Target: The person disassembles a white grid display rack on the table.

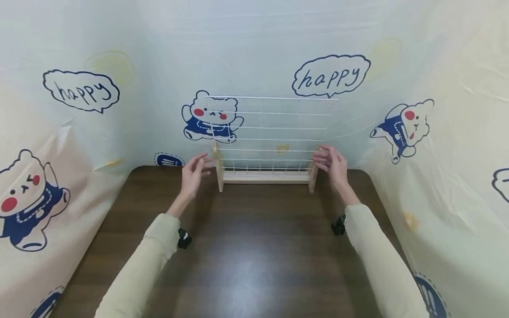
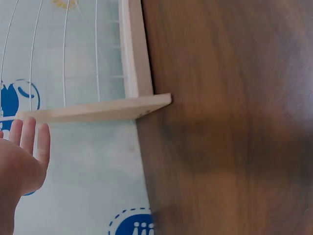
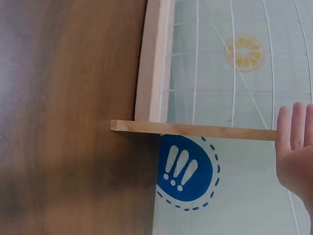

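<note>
The sheet (image 1: 266, 39) says "happy" in two cloud shapes (image 1: 81, 90) (image 1: 332, 76). A wire rack (image 1: 265, 179) with wooden sides stands by the table's back edge, with lots of brown table (image 1: 250, 247) in front. The left hand (image 1: 192, 176) and right hand (image 1: 335, 168) have loose fingers beside its ends, gripping nothing; I can't tell if they touch.

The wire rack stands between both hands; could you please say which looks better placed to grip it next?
Probably the right hand: in the head view it overlaps the right upright, while the left hand appears short of the left upright.
</note>
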The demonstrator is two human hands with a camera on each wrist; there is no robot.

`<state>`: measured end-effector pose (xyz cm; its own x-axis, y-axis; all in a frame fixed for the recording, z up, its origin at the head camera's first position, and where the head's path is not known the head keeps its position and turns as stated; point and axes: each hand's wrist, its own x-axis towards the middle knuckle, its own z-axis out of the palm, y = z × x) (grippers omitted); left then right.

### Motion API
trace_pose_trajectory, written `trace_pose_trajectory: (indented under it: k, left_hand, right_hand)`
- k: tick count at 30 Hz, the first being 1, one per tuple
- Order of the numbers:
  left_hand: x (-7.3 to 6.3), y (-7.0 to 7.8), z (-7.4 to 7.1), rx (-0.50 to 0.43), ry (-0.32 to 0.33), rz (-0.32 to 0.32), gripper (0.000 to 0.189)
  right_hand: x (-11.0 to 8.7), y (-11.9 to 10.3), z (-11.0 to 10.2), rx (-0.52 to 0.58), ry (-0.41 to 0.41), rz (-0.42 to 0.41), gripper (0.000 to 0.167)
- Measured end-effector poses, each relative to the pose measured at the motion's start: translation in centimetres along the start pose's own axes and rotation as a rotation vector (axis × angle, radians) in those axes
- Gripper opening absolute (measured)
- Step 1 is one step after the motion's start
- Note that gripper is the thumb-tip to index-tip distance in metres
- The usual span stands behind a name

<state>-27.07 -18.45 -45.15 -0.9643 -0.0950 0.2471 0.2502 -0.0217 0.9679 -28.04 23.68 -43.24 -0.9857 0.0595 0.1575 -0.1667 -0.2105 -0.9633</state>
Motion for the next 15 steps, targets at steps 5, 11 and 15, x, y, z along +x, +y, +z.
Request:
trace_pose_trajectory:
  k: [5, 11, 15]
  left_hand:
    - [2.0, 0.6, 0.1, -0.050, 0.041, -0.024, 0.032]
    - [4.2, 0.2, 0.0, -0.071, 0.082, -0.062, 0.036]
    - [6.0, -0.2, 0.6, -0.069, 0.115, -0.051, 0.038]
  right_hand:
    - [1.3, -1.1, 0.2, 0.025, 0.084, 0.005, 0.034]
    - [3.1, -1.8, 0.7, -0.025, 0.196, 0.007, 0.034]
    - [4.7, -1.7, 0.3, -0.045, 0.218, 0.005, 0.043]
